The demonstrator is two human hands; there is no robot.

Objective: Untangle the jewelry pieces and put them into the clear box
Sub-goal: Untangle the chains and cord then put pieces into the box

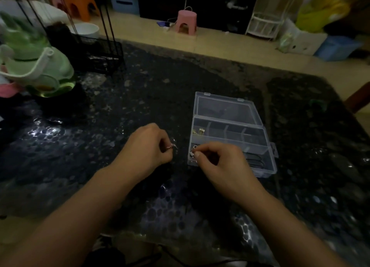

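The dark, speckled table (200, 82) ran from the near edge at the person's lap to a far edge bordering the pale floor, and its right edge slanted away past the clear box (260, 134). Bare tabletop lay open in front of and to the left of the hands, while the far left corner was crowded. The clear box sat on the table right of centre with its lid folded back flat behind it. Its far row was split into small compartments, and the leftmost one held a few gold pieces (199, 131). The long near compartment held a dark cord (255, 161) toward its right end. The left hand (148, 146) hovered just left of the box, its fingers curled and pinching a small pink-silver jewelry piece (171, 146) at the fingertips. The right hand (218, 162) lay over the box's near-left corner, thumb and forefinger pinching a small dark-and-silver jewelry piece (193, 151) above the long compartment. The two hands stood apart; whether a chain linked their pieces could not be told. At the far left stood a green and white kettle (40, 70) and a black wire rack (100, 52), well apart from the hands. A pink stool (186, 22) stood on the floor beyond the table.
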